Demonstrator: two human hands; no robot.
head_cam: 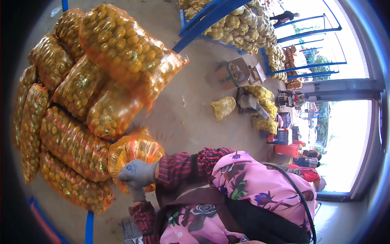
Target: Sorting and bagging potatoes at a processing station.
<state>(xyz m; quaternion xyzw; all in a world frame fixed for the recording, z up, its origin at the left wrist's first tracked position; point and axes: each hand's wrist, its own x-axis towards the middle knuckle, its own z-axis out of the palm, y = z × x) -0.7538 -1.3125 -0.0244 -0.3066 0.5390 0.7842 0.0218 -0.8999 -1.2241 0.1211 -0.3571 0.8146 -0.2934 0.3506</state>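
Observation:
An orange mesh bag of potato-like produce (138, 146) stands at the near end of a stack of similar bags. My right hand (138, 173), in a grey glove, is closed on its gathered mesh beside a yellow-orange piece of material. My left hand (137, 194), also gloved in grey, lies just below the right hand in the picture; its fingers are mostly hidden, so its hold is unclear. A large filled orange mesh bag (122, 42) rises at the upper left, with several more full bags (73, 143) lying against one another.
Blue metal bars (210, 18) cross the top; another blue bar (89, 227) shows at lower left. A bin of produce (239, 71), a yellow mesh bag (223, 107) and stacked sacks (240, 26) lie beyond. Several people are in the background. A grey crate (131, 229) is near my left sleeve.

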